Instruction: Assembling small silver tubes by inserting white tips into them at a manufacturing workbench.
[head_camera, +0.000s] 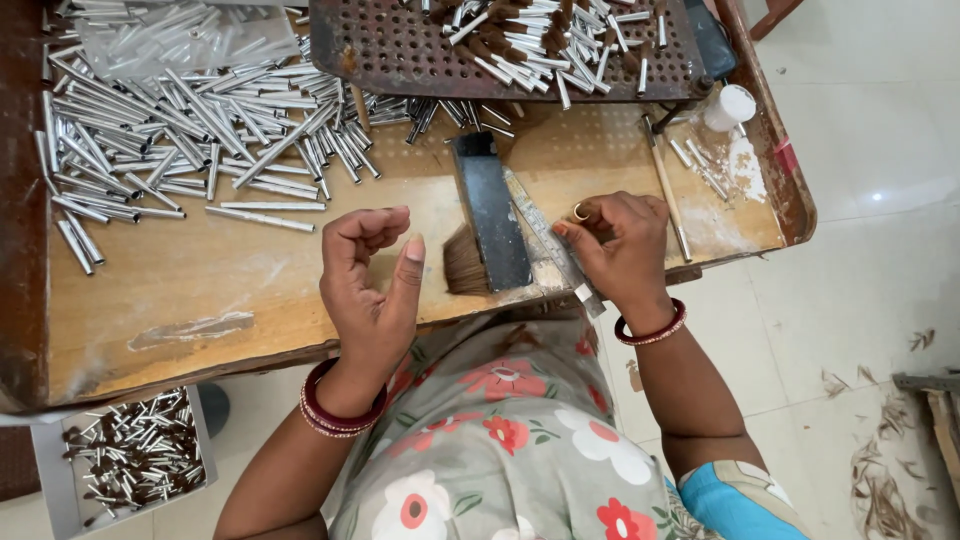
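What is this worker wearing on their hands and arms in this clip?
Both arms are bare, with no gloves. The left hand has dark red and pink bangles at the wrist; the right hand has a gold ring and a red bangle. A blue sleeve shows near the right elbow.

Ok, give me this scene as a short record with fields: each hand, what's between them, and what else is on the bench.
left hand: empty, fingers curled, above the wooden bench
right hand: resting on a flat metal strip
between hands: dark block with brown bristle tuft
bench left: heap of silver metal tubes
bench rear: perforated tray
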